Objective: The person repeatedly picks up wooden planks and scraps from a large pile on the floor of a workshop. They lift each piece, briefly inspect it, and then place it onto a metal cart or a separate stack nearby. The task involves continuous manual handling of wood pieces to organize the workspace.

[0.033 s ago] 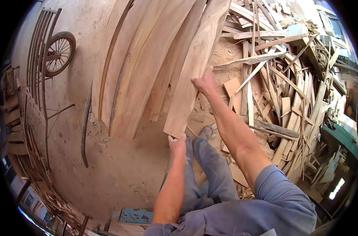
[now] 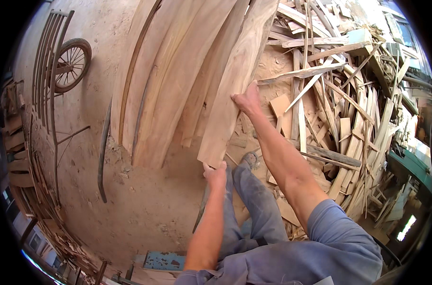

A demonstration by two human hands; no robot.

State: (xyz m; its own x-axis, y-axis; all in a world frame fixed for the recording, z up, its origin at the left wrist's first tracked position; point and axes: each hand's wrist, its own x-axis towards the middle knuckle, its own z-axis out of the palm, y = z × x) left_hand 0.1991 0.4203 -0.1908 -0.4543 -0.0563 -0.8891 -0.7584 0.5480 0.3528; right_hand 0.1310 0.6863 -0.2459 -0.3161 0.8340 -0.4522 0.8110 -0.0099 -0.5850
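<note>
Nearest, the left hand (image 2: 216,175) has its grip closed on the bottom end of the plank (image 2: 235,90), fingers curled under the low corner, just above the person's knees. From that grip the plank runs up and away, tilting a little to the right, so its long axis points from the left hand toward the top of the stack (image 2: 173,80) of boards that it leans with. The plank is the rightmost board of that stack and lies against its neighbour along its left edge; its lower end is off the floor (image 2: 144,213), held by the hand.

Farther along the plank, about a third of the way up its right edge, the right hand (image 2: 246,100) is clamped on that edge, thumb on the face, arm stretched out nearly straight. So the left hand is nearer to the body and carries the end, while the right hand steadies the side higher up.

Right of the plank lies a heap of offcuts (image 2: 339,109) on sawdust. Left of the stack, far off, a spoked wheel (image 2: 72,64) rests by some curved rails (image 2: 47,61).
</note>
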